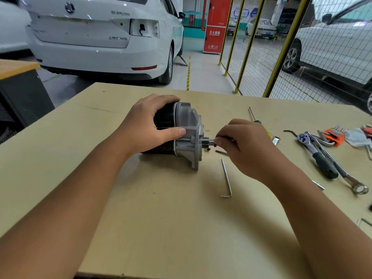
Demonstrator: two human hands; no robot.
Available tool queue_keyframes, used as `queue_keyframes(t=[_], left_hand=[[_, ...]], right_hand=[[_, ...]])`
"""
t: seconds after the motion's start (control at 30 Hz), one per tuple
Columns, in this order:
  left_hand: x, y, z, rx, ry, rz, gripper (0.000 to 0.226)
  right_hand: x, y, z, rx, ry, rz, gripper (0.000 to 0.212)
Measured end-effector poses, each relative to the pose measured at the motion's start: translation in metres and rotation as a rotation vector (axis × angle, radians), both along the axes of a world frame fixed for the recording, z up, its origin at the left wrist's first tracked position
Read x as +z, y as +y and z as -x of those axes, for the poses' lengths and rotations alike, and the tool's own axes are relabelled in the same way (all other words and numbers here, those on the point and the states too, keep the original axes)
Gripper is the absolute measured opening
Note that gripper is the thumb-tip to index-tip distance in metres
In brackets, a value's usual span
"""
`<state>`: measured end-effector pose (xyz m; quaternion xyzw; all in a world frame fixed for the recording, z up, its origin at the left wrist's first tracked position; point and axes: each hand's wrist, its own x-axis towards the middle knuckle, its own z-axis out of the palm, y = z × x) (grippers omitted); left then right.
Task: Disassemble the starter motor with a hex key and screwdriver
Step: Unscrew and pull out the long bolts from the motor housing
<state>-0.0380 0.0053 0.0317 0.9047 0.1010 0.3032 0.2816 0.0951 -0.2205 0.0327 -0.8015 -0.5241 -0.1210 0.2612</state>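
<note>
Silver bolt (209,141), pinched in the right hand's (243,147) fingertips, juts from the starter motor's (181,131) aluminium end housing. The left hand (149,125) grips the motor's black cylindrical body, thumb on the housing. The motor lies on its side mid-table (161,218), long axis left-right, housing end pointing right. A loose hex key (226,179) lies near, just in front; a ratchet wrench (316,154) and screwdriver (254,117) lie further right.

Red cabinet (214,27): "119"; white car (104,35) boot: possibly "SUPERB".
</note>
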Motion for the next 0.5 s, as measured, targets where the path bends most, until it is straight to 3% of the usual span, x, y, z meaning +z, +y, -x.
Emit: queue_keyframes(t=[0.17, 0.4, 0.5], left_hand=[[0.0016, -0.0008, 0.0003, -0.001, 0.011, 0.015, 0.084], [0.0002, 0.0, 0.0013, -0.016, 0.017, 0.02, 0.091], [0.0008, 0.0009, 0.002, -0.024, 0.021, 0.013, 0.089]], right_hand=[[0.0021, -0.0022, 0.0064, -0.127, -0.123, -0.002, 0.005], [-0.0037, -0.0009, 0.0015, 0.014, 0.019, -0.05, 0.006], [-0.004, -0.0007, 0.0003, 0.007, 0.047, -0.031, 0.017]])
